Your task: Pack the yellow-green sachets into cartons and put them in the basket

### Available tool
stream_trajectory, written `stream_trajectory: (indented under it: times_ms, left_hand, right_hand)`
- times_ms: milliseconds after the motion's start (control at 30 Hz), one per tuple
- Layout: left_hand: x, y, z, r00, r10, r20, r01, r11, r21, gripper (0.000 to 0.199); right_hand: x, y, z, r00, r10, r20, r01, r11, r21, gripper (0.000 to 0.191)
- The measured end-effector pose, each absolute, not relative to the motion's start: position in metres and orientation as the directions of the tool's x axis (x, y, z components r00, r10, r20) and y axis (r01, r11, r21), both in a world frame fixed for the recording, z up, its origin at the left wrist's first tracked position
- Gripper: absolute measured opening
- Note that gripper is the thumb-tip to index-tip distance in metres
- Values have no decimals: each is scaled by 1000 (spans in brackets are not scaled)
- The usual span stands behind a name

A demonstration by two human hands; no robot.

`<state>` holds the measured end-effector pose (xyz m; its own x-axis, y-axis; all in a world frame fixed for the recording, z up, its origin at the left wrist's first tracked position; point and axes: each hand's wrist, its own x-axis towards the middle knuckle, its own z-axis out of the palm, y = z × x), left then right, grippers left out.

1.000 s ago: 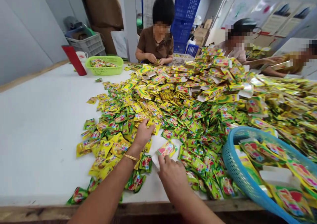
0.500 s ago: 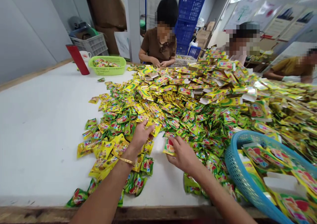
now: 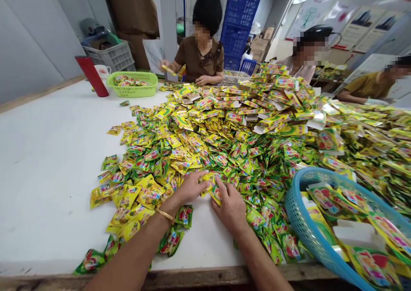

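Note:
My left hand, a gold bangle on its wrist, pinches a yellow packet at the middle of the table. Close against it, my right hand grips a small yellow and green box. Packet and box meet between the two hands; whether the packet is partly inside is hidden by the fingers. Yellow packets lie in a heap left of my hands, and green packets spread to the right. Behind them rises a pile of flat yellow boxes.
A blue basket of boxes stands at the right front. Far left are a green basket, a red tumbler and a mug. Across the table one person holds a yellow box; two more people sit at the right.
My left hand has moved right and down with a yellow packet to the box in my right hand. The person opposite has raised one hand with a box.

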<state>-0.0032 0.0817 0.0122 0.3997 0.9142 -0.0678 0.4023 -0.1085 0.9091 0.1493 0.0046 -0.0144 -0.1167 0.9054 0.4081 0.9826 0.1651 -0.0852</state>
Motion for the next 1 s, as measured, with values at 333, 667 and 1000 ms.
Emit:
stream_trajectory:
  times_ms: [333,667,1000]
  left_hand:
    - [-11,85,19,524,849,70,445,-343,827,22]
    - [-9,82,22,618,786,11,355,-292,888,16]
    - [-20,87,25,591,799,-110,257,-57,965,13]
  right_hand:
    - [149,2,-18,-230,856,462,948,306,-94,63]
    - [145,2,-24,-288,774,564,933,360,-19,66]
    - [147,1,-24,-291,797,530,915,393,-88,73]
